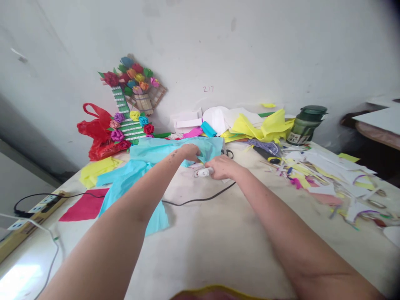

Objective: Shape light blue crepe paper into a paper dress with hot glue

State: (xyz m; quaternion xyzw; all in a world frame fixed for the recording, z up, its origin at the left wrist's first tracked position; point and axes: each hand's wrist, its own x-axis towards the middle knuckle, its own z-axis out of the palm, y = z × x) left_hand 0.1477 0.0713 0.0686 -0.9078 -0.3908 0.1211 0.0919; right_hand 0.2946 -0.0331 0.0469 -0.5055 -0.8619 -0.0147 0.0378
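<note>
A sheet of light-blue crepe paper (156, 148) lies across the back middle of the table. My left hand (190, 151) is at its right part, fingers curled on the paper. Just to the right, my right hand (224, 167) is closed around a white tool that looks like a glue gun (203, 172), its front pointing left. A black cord (200, 200) runs from near that hand across the table to the left. Behind my right hand show the black handles of scissors (230, 154). More light-blue paper (125, 183) hangs in folds beside my left forearm.
Paper flowers on a green-and-white striped stand (134, 130) and a red plastic bag (98, 133) stand back left. A power strip (34, 216) lies at the left edge. Yellow paper (265, 127), a green bottle (308, 125) and paper scraps (331, 175) occupy the right.
</note>
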